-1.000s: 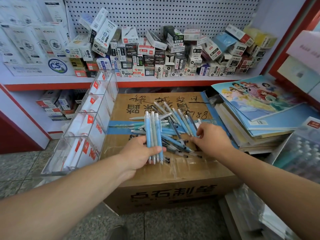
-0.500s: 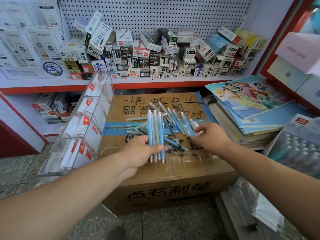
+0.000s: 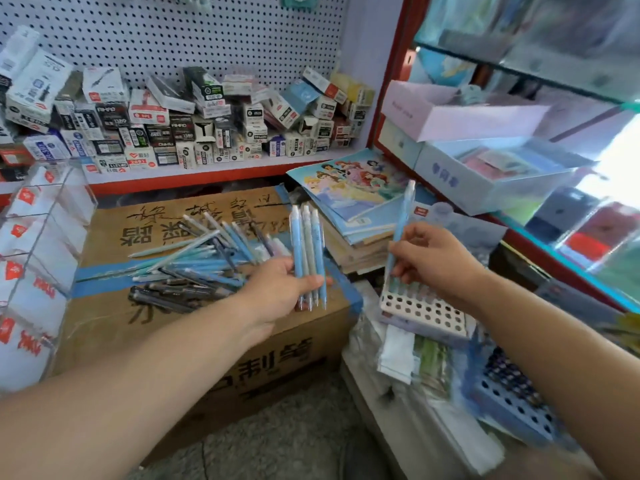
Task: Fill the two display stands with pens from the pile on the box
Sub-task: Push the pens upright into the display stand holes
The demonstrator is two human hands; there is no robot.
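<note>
A pile of blue, pale green and dark pens [image 3: 201, 258] lies on top of a brown cardboard box [image 3: 166, 327]. My left hand [image 3: 280, 289] grips a small bundle of light blue pens [image 3: 308, 251] upright over the box's right end. My right hand [image 3: 429, 261] pinches a single blue pen [image 3: 401, 220], its tip down at the top row of a white display stand [image 3: 422, 310] with round holes. A blue display stand [image 3: 516, 407] with round holes lies lower right, partly behind my right forearm.
A clear acrylic rack [image 3: 38, 258] with red-marked white cards stands left of the box. A stack of picture books [image 3: 353, 202] lies between box and stands. The shelf [image 3: 207, 171] behind holds several small pen boxes. Glass shelves [image 3: 554, 202] stand at right.
My view has swung right. My right hand lifted one pen from the pile and carried it right to the white stand. My left hand moved right with its bundle.
</note>
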